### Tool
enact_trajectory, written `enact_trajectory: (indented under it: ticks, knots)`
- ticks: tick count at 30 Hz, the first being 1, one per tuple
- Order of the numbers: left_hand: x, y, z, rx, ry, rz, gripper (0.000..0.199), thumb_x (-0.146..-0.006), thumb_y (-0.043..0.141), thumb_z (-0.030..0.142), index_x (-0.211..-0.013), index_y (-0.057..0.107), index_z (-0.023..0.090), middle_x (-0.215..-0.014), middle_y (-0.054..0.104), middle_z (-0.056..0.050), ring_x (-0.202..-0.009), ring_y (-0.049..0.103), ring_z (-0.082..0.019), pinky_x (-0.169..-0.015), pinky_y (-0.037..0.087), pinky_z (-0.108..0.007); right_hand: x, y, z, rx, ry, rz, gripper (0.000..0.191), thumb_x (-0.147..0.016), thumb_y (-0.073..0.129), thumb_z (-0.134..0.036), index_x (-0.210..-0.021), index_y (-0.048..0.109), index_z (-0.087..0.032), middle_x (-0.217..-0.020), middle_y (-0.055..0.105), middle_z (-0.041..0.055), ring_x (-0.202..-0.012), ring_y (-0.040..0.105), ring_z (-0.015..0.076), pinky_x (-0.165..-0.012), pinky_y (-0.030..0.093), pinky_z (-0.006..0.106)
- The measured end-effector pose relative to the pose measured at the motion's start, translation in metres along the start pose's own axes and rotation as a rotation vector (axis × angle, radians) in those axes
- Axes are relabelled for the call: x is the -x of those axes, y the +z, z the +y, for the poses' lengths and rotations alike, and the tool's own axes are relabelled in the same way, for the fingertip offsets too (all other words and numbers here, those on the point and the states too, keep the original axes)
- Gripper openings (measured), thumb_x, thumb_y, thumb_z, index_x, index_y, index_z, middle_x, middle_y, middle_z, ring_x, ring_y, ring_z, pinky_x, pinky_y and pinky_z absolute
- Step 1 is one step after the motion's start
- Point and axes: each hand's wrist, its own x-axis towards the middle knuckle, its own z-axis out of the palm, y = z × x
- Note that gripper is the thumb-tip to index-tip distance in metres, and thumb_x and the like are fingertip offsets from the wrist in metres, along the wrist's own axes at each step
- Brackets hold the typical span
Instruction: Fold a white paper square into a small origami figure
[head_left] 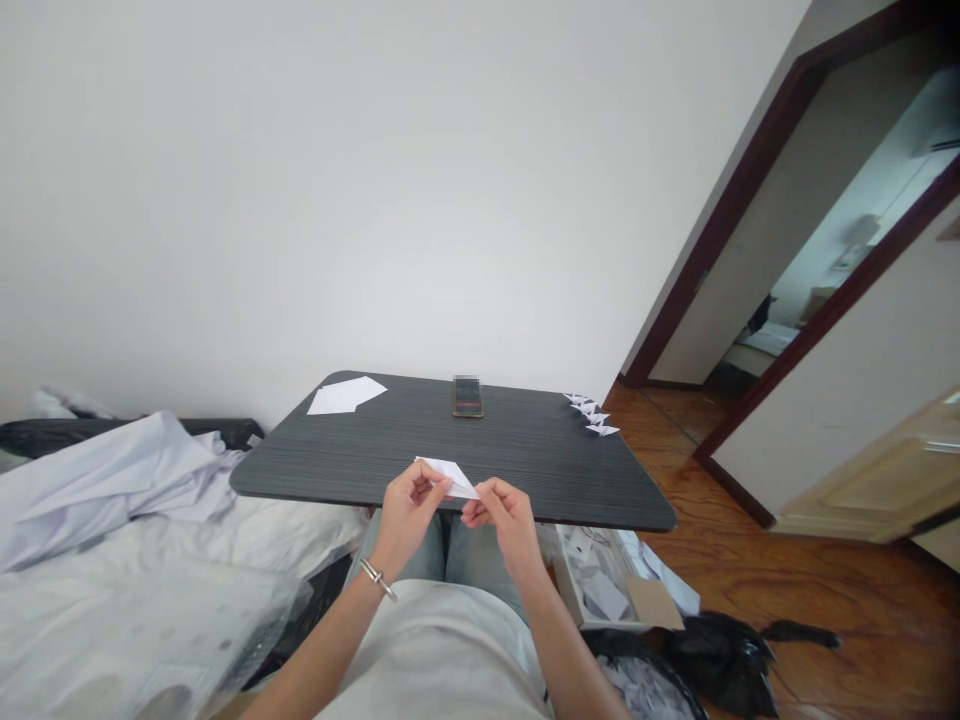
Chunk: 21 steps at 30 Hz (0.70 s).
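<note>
A folded piece of white paper is held over the near edge of the dark table. My left hand pinches its left part between thumb and fingers. At the pointed right end, the thumb and index finger of my right hand are closed on the tip. Several small folded white paper figures stand in a row along the table's right side. White paper sheets lie overlapping at the back left.
A phone lies near the back middle of the dark table, against a white wall. White cloth covers the left side. Below right are an open box with papers and a black plastic bag on the wooden floor.
</note>
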Motion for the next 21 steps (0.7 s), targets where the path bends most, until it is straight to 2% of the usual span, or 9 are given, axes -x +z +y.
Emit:
enact_trajectory:
  ticks: [9, 21]
  knots:
    - [0.0015, -0.0021, -0.0002, 0.003, 0.001, 0.001, 0.015, -0.07, 0.06, 0.024, -0.066, 0.049, 0.015, -0.062, 0.054, 0.003, -0.059, 0.054, -0.01, -0.058, 0.046, -0.022, 0.0013, -0.0034, -0.0029, 0.117, -0.016, -0.018, 0.014, -0.068, 0.064, -0.027, -0.068, 0.061, -0.014, -0.056, 0.064, 0.001, -0.048, 0.058, 0.0102, -0.048, 0.048, 0.019]
    - [0.0017, -0.0001, -0.0013, -0.061, 0.065, 0.04, 0.014, -0.071, 0.059, 0.022, -0.065, 0.05, 0.014, -0.061, 0.05, 0.003, -0.058, 0.051, -0.009, -0.057, 0.042, -0.019, 0.0031, 0.0029, -0.0048, -0.001, -0.01, 0.022, 0.015, -0.069, 0.061, -0.024, -0.059, 0.058, -0.013, -0.048, 0.061, -0.0006, -0.04, 0.053, 0.0078, -0.042, 0.044, 0.018]
